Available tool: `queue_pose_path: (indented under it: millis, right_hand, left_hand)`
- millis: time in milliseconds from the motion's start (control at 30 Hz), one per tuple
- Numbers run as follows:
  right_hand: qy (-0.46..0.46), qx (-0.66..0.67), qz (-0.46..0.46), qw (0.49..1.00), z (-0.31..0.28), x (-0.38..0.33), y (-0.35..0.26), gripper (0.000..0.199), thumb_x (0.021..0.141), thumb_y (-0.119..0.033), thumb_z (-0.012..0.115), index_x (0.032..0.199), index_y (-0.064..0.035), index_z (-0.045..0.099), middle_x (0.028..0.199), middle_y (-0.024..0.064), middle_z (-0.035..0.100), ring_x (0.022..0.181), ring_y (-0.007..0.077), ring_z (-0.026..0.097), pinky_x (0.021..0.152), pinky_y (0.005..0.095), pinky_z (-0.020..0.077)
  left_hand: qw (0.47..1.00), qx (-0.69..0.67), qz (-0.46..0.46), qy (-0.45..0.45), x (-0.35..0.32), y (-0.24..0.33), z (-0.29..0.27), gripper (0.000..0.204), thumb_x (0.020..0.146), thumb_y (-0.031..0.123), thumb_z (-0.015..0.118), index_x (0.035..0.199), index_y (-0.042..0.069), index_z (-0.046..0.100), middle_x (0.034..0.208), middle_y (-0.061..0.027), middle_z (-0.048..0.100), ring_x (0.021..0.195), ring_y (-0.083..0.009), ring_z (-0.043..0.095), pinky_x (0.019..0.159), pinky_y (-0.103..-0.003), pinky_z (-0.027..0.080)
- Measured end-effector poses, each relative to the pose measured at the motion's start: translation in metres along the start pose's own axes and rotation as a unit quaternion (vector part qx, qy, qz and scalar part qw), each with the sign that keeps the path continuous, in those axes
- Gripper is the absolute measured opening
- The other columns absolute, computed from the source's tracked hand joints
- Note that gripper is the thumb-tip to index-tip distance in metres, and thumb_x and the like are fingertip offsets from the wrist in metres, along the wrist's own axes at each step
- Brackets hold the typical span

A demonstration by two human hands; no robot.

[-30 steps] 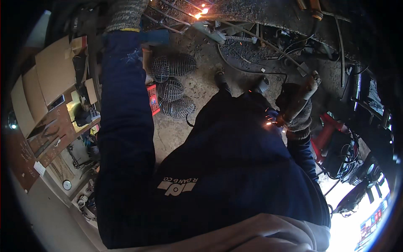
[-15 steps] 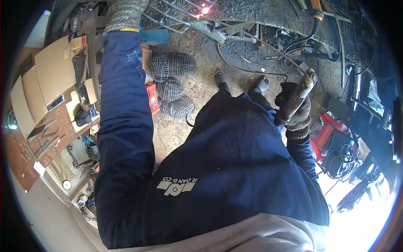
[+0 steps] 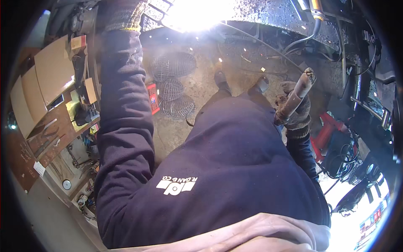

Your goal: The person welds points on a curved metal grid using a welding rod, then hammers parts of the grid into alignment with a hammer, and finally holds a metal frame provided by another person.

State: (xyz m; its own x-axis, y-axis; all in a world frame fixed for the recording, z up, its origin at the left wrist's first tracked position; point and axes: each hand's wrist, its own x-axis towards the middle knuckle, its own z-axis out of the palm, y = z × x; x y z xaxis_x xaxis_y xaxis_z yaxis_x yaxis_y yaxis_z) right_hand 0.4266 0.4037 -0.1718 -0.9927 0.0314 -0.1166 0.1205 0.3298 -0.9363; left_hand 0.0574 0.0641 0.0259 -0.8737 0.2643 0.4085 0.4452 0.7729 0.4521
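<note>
My right hand (image 3: 299, 112) is closed round the electrode holder (image 3: 299, 92), rod (image 3: 264, 43) running into white glare (image 3: 195, 14): welding, I'd judge. The metal grid (image 3: 157, 8) is beside my left hand (image 3: 126, 16), whose grip I can't tell. Next calls for steady rod feed.

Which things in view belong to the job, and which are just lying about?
Likely job:
- holder in the right gloved hand
- thin rod running toward the glare
- metal bars beside the left gloved hand

Apparently lying about:
- wire cages
- red crate
- cardboard
</note>
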Motion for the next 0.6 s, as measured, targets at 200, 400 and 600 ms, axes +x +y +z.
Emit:
queue_pose_path:
  millis: [200,400,600]
  right_hand:
    - [0.051,0.205,-0.067,0.975,0.01,0.004,-0.017,0.066,0.095,-0.02,0.065,0.151,-0.0009,0.037,0.107,0.011,0.063,0.085,0.0223,0.067,0.073,0.0352,0.0566]
    - [0.124,-0.076,-0.157,0.977,0.019,0.008,0.043,0.067,0.089,-0.01,0.071,0.148,-0.0058,0.039,0.118,0.0109,0.059,0.098,0.0239,0.064,0.085,0.0378,0.0532]
    - [0.046,0.014,0.017,0.999,0.008,0.006,0.006,0.039,0.091,-0.01,0.073,0.126,0.0005,0.06,0.091,0.0065,0.066,0.079,0.0163,0.065,0.07,0.0326,0.0545]
  left_hand:
    - [0.999,-0.017,0.036,0.002,0.0,-0.019,0.004,0.028,0.104,0.028,0.061,0.117,0.004,0.067,0.105,-0.0093,0.068,0.097,-0.0218,0.064,0.09,-0.035,0.05]
    - [0.987,-0.121,0.108,-0.003,0.015,-0.082,0.015,0.025,0.105,0.026,0.059,0.115,0.004,0.067,0.104,-0.0085,0.068,0.096,-0.0216,0.064,0.089,-0.034,0.05]
    - [0.998,-0.011,0.055,0.014,-0.003,-0.013,-0.002,0.025,0.104,0.027,0.062,0.115,0.006,0.068,0.107,-0.0107,0.068,0.101,-0.0236,0.064,0.09,-0.035,0.049]
